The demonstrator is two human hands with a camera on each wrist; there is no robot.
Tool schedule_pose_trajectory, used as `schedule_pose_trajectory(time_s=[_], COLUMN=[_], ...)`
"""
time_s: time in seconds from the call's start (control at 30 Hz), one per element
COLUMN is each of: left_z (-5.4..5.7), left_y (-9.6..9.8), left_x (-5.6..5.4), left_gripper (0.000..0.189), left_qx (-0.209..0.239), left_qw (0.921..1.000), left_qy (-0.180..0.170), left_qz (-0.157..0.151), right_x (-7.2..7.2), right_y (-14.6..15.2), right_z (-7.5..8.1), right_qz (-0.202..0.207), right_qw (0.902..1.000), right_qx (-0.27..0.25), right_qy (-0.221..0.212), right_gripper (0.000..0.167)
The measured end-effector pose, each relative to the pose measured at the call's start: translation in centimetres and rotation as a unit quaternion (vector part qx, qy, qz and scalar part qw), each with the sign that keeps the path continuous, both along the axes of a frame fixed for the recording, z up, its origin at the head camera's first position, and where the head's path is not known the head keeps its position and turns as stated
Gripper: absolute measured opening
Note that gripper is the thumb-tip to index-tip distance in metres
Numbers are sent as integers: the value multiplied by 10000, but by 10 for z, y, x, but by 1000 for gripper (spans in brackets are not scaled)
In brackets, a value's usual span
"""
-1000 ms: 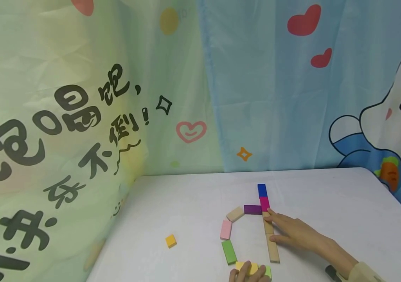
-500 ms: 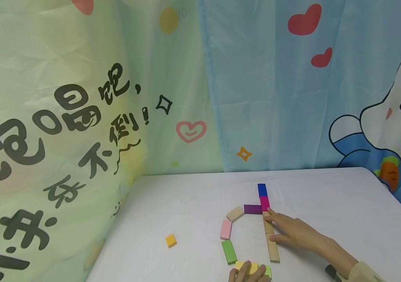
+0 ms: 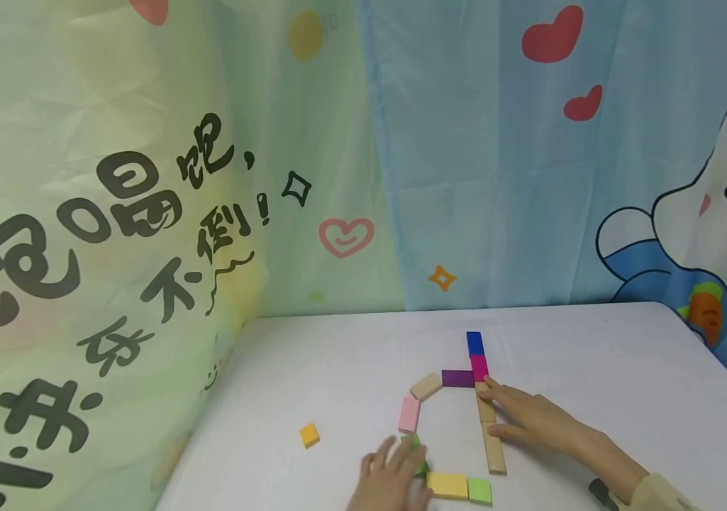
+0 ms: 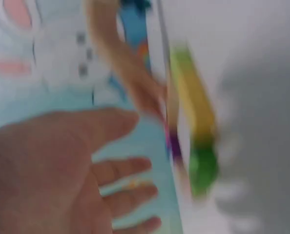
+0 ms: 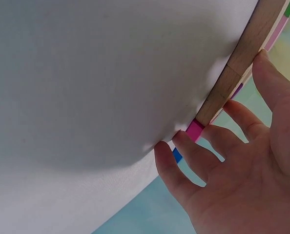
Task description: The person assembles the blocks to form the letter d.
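Wooden blocks lie end to end on a white table, forming a straight column with a curved loop on its left. In the head view my right hand (image 3: 538, 422) rests its spread fingertips on the two plain blocks (image 3: 492, 447) of the column. The right wrist view shows the thumb and fingers along the blocks' edge, not wrapped round them. My left hand (image 3: 389, 475) hovers beside the loop and partly hides the green block (image 3: 423, 467). Its fingers are extended and hold nothing in the blurred left wrist view. The yellow block (image 3: 447, 486) and light green block (image 3: 480, 491) close the loop's bottom.
A single orange-yellow block (image 3: 309, 435) lies apart on the left of the table. Pink (image 3: 409, 414), beige (image 3: 426, 387) and purple (image 3: 458, 378) blocks make the loop's upper part. Magenta (image 3: 479, 368) and blue (image 3: 474, 343) blocks top the column. Printed curtains hang behind.
My left hand has left the yellow and light green blocks and moved left and up, now covering part of the green block. The right hand has stayed in place.
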State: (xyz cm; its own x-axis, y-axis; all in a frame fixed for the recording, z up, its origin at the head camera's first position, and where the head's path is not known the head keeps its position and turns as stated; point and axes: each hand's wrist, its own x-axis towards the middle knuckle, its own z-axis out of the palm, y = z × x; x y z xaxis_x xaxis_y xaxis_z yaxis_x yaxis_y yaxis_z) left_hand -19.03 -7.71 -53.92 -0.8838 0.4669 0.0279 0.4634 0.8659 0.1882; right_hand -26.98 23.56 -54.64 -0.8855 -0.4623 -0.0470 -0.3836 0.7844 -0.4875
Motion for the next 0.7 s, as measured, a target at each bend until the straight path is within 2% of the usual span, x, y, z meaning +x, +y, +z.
schedule_pose_trajectory(time_s=[0.07,0.13,0.17,0.23,0.33,0.43,0.5,0.63,0.7], left_z=[4,5,6,5,1,0,0,2,2], left_y=[-25,-49,-59,-76,-89,-93,-93,-98,-100], left_x=[-9,-17,-20,-24,-25,-24,-21,-15,-12], left_gripper=[53,51,50,48,53,60,60,48,45], left_qx=[311,525,536,525,458,621,576,337,242], left_qw=[9950,9824,9757,9668,9662,9658,9654,9647,9666], left_qy=[301,454,455,348,214,290,302,67,-17], left_qz=[897,1735,2074,2476,2529,2500,2525,2611,2551], right_x=[1,1,2,2,2,2,1,1,2], right_y=[0,0,0,0,1,1,1,0,0], right_z=[0,0,0,0,-1,-2,-2,0,2], right_qz=[-3,1,-8,-2,-31,-36,-51,-39,-25], right_qw=[10000,10000,10000,10000,10000,10000,10000,9999,10000], right_qx=[-3,-24,-23,1,12,60,71,90,77], right_qy=[3,18,20,57,21,-18,-38,-18,3], right_gripper=[67,67,67,67,67,68,68,67,66])
